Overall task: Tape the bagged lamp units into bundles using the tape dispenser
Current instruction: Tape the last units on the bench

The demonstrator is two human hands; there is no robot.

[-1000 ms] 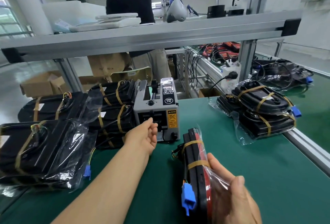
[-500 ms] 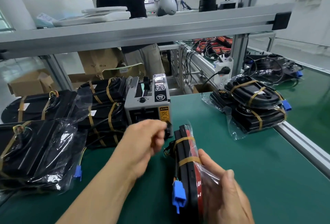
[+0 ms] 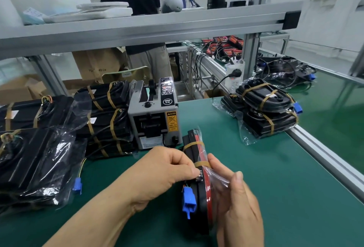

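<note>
A bundle of bagged lamp units (image 3: 203, 195), black with red edges and two brown tape bands, stands on edge on the green table (image 3: 275, 187). Its blue connector (image 3: 189, 201) hangs at the near side. My right hand (image 3: 238, 209) holds the bundle from the right, thumb on its top edge. My left hand (image 3: 167, 170) has its fingers curled and pinches a short strip of tape (image 3: 199, 178) against the bundle's top. The grey tape dispenser (image 3: 154, 120) stands just behind, with nothing touching it.
Taped bundles (image 3: 106, 120) are stacked left of the dispenser, with bagged units (image 3: 33, 160) at the near left. Another taped stack (image 3: 266, 111) lies at the right by the aluminium rail (image 3: 325, 156). A shelf beam (image 3: 137, 30) crosses overhead; a person stands behind it.
My left hand left the dispenser's outlet, drew back towards me with the tape strip and reached the bundle's top. My right hand kept holding the bundle upright.
</note>
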